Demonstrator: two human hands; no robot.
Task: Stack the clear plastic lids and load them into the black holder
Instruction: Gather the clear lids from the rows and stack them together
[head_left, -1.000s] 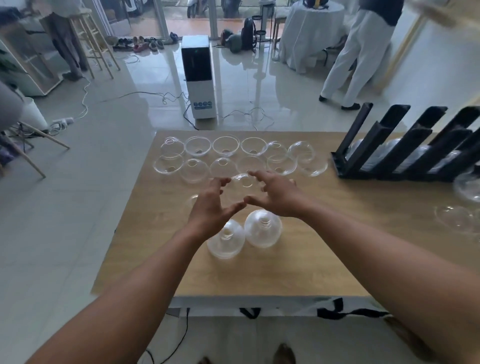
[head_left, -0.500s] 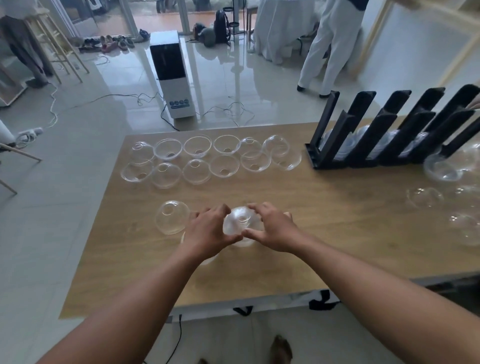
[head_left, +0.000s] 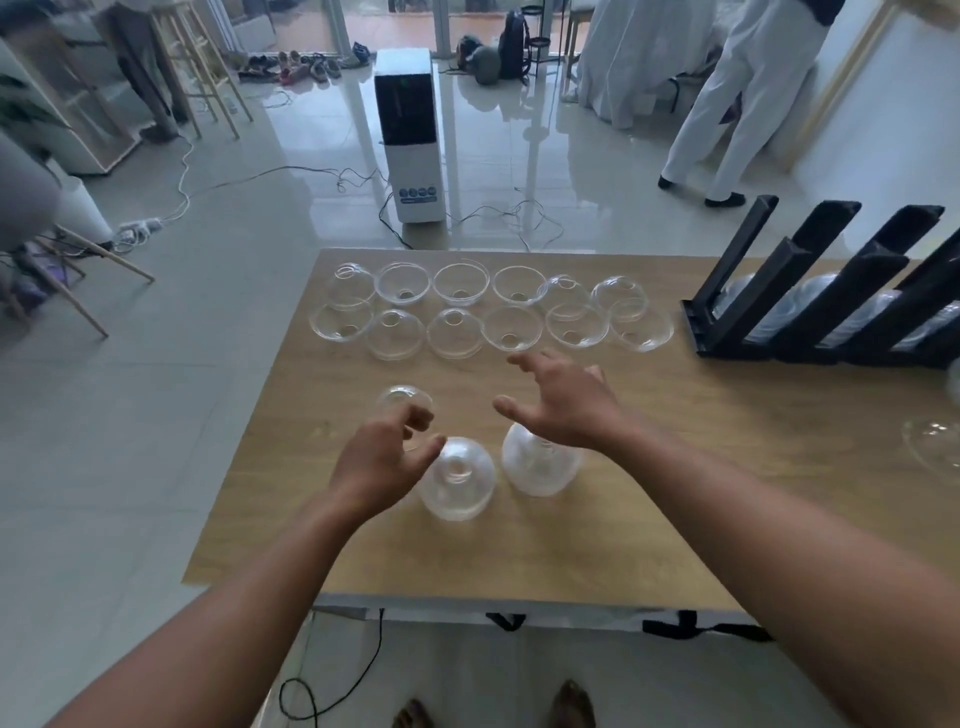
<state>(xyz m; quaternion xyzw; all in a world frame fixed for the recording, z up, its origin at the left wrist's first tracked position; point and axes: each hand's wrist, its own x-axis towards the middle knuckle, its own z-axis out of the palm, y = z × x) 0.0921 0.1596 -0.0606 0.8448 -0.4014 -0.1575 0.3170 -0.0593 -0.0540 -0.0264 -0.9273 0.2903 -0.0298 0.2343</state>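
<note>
Here the left hand (head_left: 382, 460) hovers with fingers loosely curled, holding nothing; the right hand (head_left: 563, 402) spreads its fingers wide, also empty. Just below the fingertips, two stacks of clear domed plastic lids (head_left: 457, 478) stand on the wooden table (head_left: 597, 525). Beyond the fingers lie two rows of single lids (head_left: 488, 312); the black slotted holder (head_left: 831, 291) sits far right.

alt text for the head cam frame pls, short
Seen from above, a person's left hand and right hand hover open and empty over two stacks of clear dome lids near the front of a wooden table. Two rows of single lids lie along its far edge, and a black holder at far right already contains lids.
</note>
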